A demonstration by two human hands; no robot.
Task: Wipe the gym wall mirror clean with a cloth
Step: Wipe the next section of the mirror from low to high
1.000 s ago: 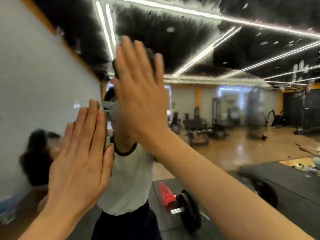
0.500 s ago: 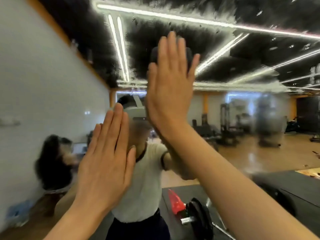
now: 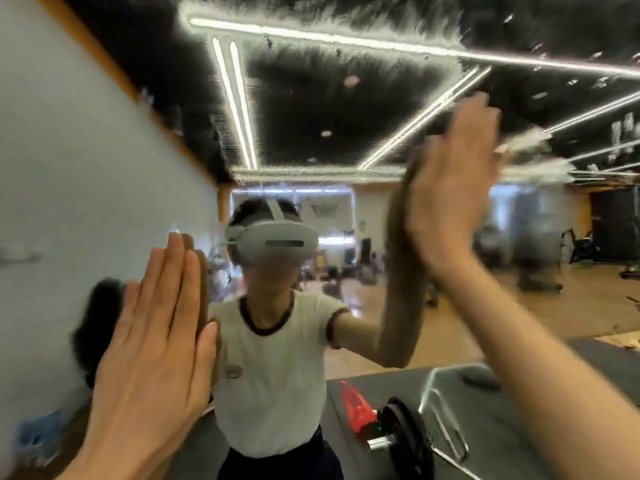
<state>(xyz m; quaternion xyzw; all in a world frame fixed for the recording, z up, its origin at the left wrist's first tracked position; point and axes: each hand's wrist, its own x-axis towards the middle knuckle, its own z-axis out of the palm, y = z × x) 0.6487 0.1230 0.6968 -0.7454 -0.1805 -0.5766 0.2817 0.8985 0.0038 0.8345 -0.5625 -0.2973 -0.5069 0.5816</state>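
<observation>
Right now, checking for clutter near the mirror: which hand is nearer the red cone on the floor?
Left. The left hand is lower, left of the red cone; the right hand is high above it.

Both hands flat against mirror (image 3: 311,109): left hand (image 3: 156,344) low, right hand (image 3: 450,195) high, blurred.

No text, label, brand or number is legible anywhere here
</observation>
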